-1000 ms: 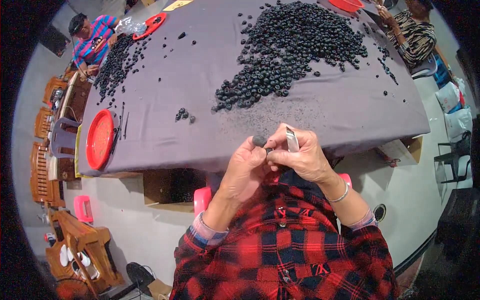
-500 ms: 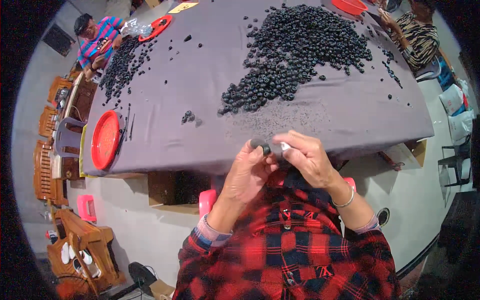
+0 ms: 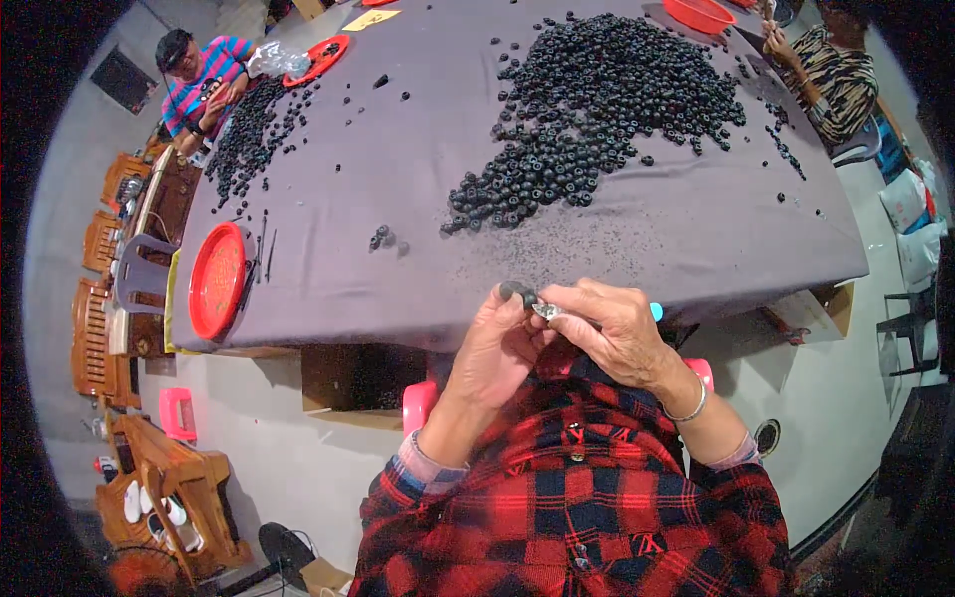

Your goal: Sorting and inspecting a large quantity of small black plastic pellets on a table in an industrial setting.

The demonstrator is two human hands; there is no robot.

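Just past the table's front edge, my left hand [image 3: 489, 353] pinches a small round black part [image 3: 528, 298] between thumb and fingers. A dark cover or smudge shows at the thumb tip. My right hand [image 3: 625, 333] is closed around a slim tool [image 3: 544, 310] with a shiny silvery tip, and a light blue end [image 3: 657, 311] sticks out behind the hand. The tip touches or nearly touches the black part; the fingers hide the exact contact. A large heap of similar round black parts [image 3: 607, 109] lies on the grey tablecloth [image 3: 398, 179] beyond my hands.
Fine dark crumbs [image 3: 557, 244] cover the cloth before me. A few black parts [image 3: 380, 237] lie left of them. A red tray [image 3: 216, 281] and thin dark rods [image 3: 266, 249] are at the left edge. Co-workers sit at both far sides, near another heap [image 3: 244, 139] and a red basin [image 3: 699, 14].
My right hand has moved left, bringing the tool's silvery tip to the black part. The tool's blue end now shows. My left hand stays nearly in place, still pinching the part.
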